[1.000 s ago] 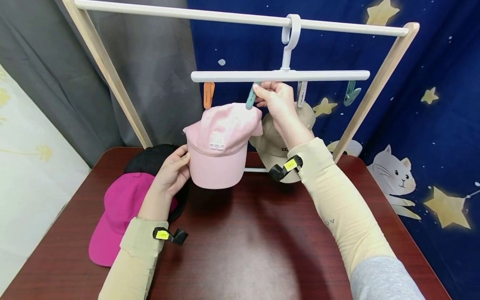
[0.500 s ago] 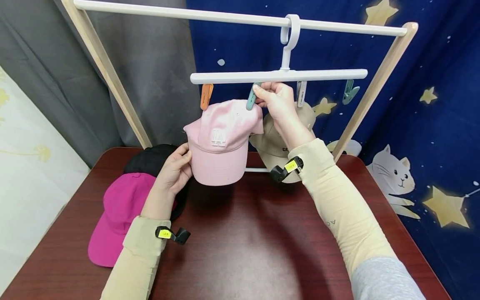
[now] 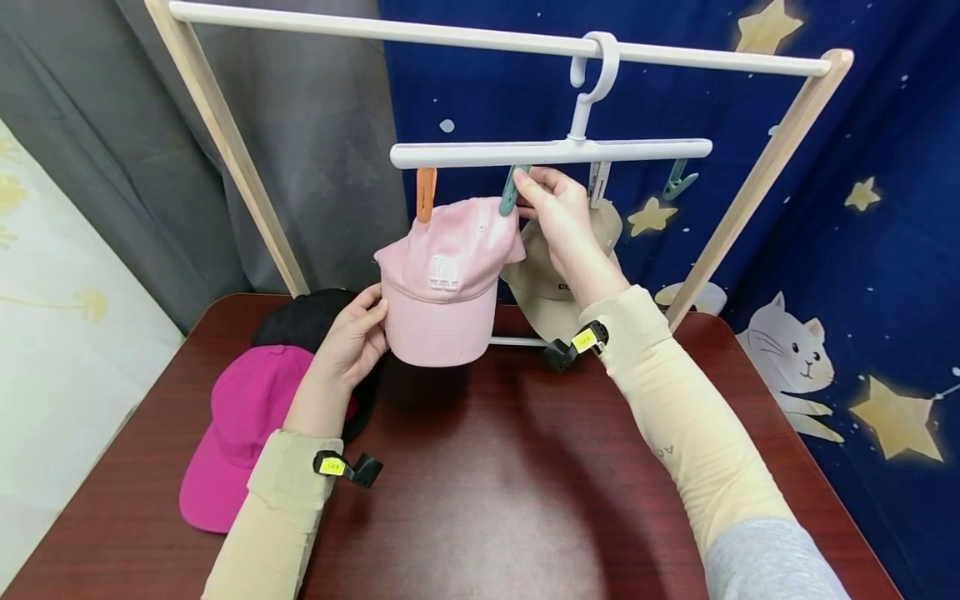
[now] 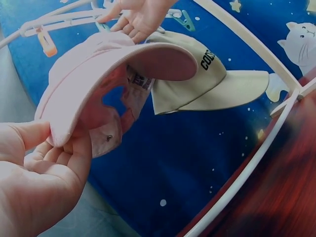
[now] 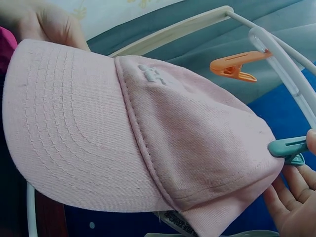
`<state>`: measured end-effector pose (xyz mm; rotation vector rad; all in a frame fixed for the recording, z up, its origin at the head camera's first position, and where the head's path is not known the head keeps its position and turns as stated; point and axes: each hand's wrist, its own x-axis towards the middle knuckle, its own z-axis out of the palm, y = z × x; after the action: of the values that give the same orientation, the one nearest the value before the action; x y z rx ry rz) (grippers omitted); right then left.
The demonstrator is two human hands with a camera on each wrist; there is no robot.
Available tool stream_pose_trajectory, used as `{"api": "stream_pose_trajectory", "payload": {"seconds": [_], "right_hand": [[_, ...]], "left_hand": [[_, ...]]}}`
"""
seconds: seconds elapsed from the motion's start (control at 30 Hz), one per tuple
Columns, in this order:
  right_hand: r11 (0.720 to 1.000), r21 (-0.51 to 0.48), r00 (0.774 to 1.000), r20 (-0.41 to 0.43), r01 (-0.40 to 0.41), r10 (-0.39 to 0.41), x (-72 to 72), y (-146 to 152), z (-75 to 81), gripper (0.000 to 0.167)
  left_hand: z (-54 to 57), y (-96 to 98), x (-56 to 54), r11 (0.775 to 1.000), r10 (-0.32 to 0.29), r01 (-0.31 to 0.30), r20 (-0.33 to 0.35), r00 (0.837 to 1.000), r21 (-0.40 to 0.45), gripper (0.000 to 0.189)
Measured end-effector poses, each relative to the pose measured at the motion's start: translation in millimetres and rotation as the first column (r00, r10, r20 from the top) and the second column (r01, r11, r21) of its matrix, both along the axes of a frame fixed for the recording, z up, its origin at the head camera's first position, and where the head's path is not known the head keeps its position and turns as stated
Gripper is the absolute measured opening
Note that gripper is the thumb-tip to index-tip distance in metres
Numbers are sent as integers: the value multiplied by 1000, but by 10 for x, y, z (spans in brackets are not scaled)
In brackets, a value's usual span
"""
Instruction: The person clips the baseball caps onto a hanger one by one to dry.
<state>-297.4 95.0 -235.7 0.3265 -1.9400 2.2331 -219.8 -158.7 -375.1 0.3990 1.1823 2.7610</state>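
A pink baseball cap (image 3: 441, 329) with a white raised emblem hangs under the white hanger (image 3: 480, 154). My left hand (image 3: 352, 337) pinches the edge of its brim, thumb above and fingers below in the left wrist view. At the crown's top, a teal clip (image 3: 509, 192) is between the thumb and fingers of my right hand (image 3: 566, 217). The clip's tip lies over the cap fabric in the right wrist view (image 5: 276, 148). Behind that hand a beige cap (image 4: 192, 74) with dark lettering hangs from a grey clip (image 3: 597, 185).
An orange clip (image 3: 425, 194) and a green clip (image 3: 678, 179) hang at the hanger's two ends, holding nothing. The hanger hooks over the rack's top rail (image 3: 375, 32). A magenta cap (image 3: 251, 408) and a black cap (image 3: 296, 321) lie on the table's left side.
The hanger has turned, its right end shifting left. The pink cap has risen slightly with my left hand on its brim. My right hand stays on the teal clip.
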Motion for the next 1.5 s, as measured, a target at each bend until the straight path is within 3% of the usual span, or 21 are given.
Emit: {"api": "stream_pose_trajectory", "payload": {"seconds": [0.4, 0.73, 0.97, 1.13, 1.5], "right_hand": [[1000, 21, 1000, -23, -21, 22, 45, 33, -23, 21], [998, 66, 1000, -17, -17, 19, 87, 59, -38, 28], [997, 75, 999, -29, -28, 30, 120, 75, -48, 30], [997, 71, 999, -38, -26, 29, 124, 77, -58, 29], [993, 119, 999, -39, -26, 31, 164, 137, -176, 33]], "left_hand": [[-10, 14, 62, 996, 19, -13, 55, 998, -93, 25], [-16, 15, 90, 989, 1, 11, 82, 997, -150, 54], [-21, 30, 110, 976, -6, 24, 84, 996, -217, 53], [-18, 35, 104, 963, -43, 63, 83, 996, -262, 54], [-74, 37, 145, 957, -46, 64, 70, 996, -282, 51]]}}
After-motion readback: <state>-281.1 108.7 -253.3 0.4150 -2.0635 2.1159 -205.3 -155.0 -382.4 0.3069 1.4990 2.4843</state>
